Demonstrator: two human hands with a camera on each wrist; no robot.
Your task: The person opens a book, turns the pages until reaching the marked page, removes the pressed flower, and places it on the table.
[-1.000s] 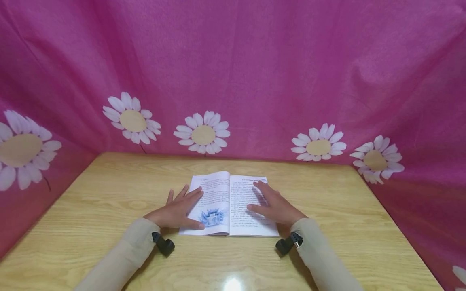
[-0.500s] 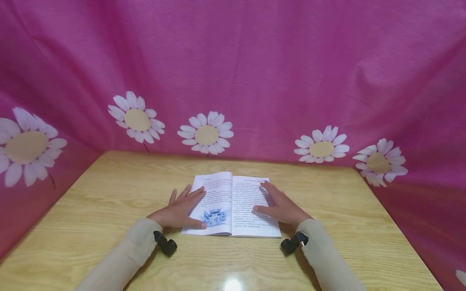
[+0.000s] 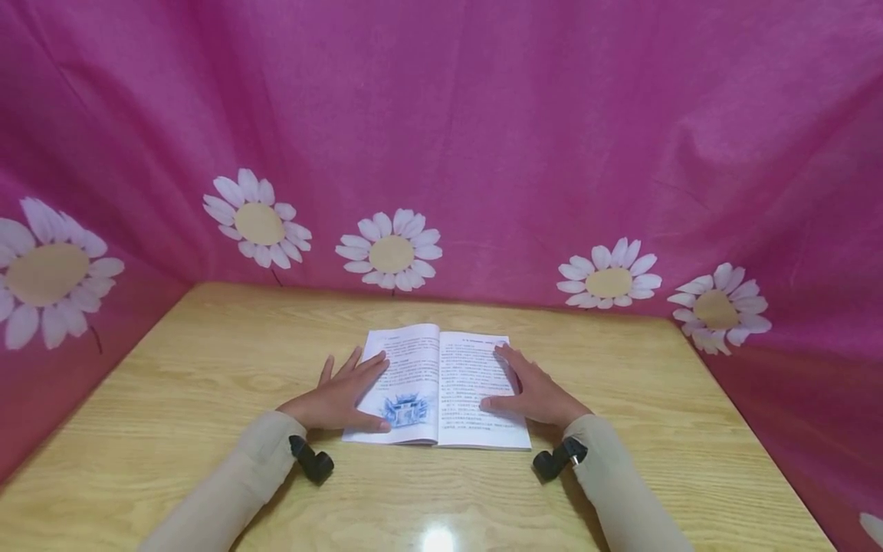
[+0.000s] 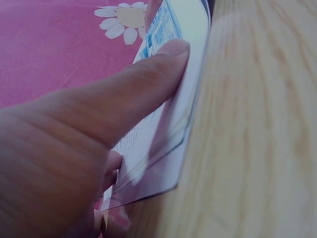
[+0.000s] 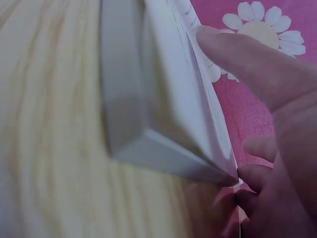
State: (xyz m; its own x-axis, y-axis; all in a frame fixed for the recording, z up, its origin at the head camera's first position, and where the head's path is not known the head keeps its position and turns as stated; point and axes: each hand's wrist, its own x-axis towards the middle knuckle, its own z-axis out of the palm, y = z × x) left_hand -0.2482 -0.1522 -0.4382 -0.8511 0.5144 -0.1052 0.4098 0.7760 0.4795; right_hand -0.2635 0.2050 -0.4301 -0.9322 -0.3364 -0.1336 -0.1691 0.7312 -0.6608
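One bare left hand [image 3: 334,400] and one bare right hand [image 3: 541,395] rest, fingers spread, gripping nothing, on a white blue-illustrated paper book [image 3: 451,391]; already open, no page lifted yet imo.

The desk [image 3: 207,368] looks to me like glossy, grained wood; the book [image 3: 457,387] is smooth paper, the drape [image 3: 497,153] past the desk's far edge creased cloth, the sleeves [image 3: 241,475] matt cloth.

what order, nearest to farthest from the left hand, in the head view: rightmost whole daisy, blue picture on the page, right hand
1. Blue picture, on the left page, just right of the left hand
2. Right hand, at the right page
3. Rightmost whole daisy, on the pink cloth, far right
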